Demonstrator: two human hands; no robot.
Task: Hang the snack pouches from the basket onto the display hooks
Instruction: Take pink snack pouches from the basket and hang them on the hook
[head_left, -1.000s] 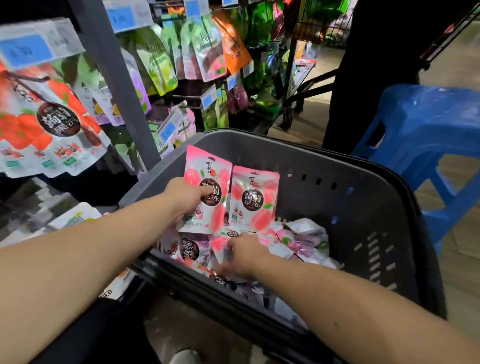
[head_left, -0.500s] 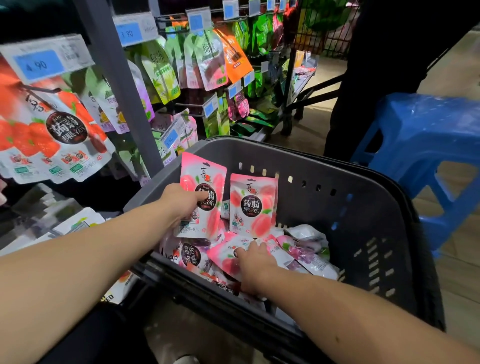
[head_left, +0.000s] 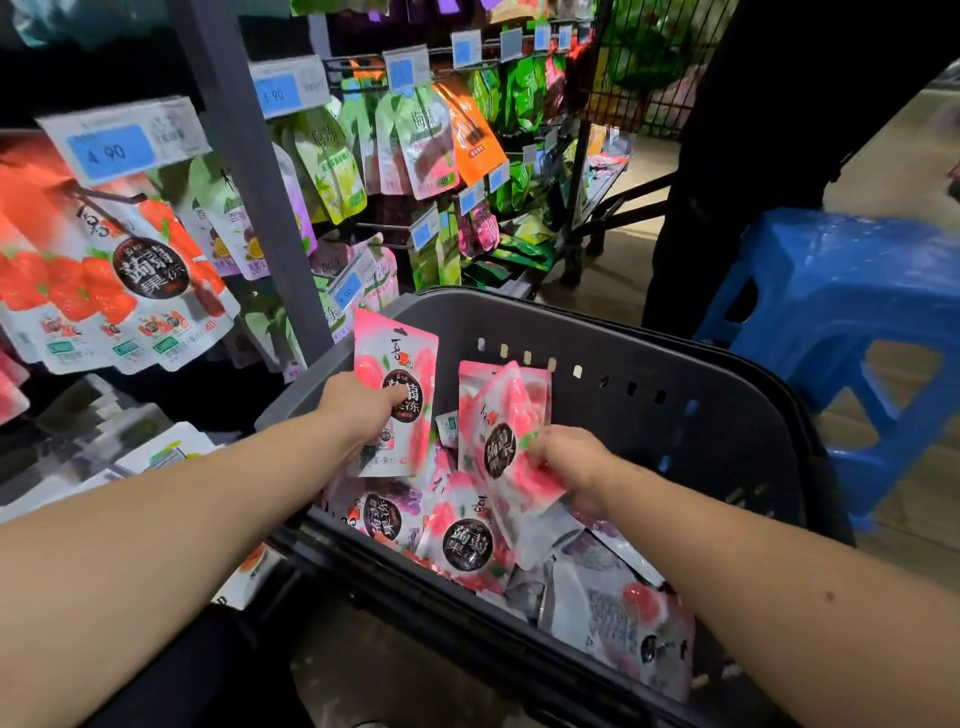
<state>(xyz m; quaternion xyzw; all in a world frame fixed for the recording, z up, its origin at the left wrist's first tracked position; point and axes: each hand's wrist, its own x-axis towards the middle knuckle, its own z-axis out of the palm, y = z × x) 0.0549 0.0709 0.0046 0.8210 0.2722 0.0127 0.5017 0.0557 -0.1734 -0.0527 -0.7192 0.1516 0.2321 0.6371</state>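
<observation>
Pouches (head_left: 467, 545) lie in a loose heap in the basket (head_left: 701, 374), with pink peach-print ones on top. My left hand (head_left: 363, 410) grips one pink pouch (head_left: 397, 358) upright at the basket's left side, fingers (head_left: 392, 402) curled round its lower half. My right hand (head_left: 571, 462) pinches a second pouch (head_left: 511, 431) by its lower corner, tilted and raised clear of the heap, just beside the first.

I judge these to be light, soft film packs with a squashy filling. They look slick and glossy, so a loose pinch could let one slide, and a hard squeeze would only crease it. The flat sealed strip at the top looks like the best place to hold, leaving the hang hole free to thread. Both my grips are low at present, so I expect to shift them before reaching for a hook (head_left: 111, 196) on the rack at my left, where strawberry packs (head_left: 130, 291) already hang.

Half a second ago my right hand was down in the heap, pressing on a pouch. Now it has lifted that pouch up in front of the one leaning on the back wall. My left hand keeps the same grip, and the view has swung a little lower and closer.
</observation>
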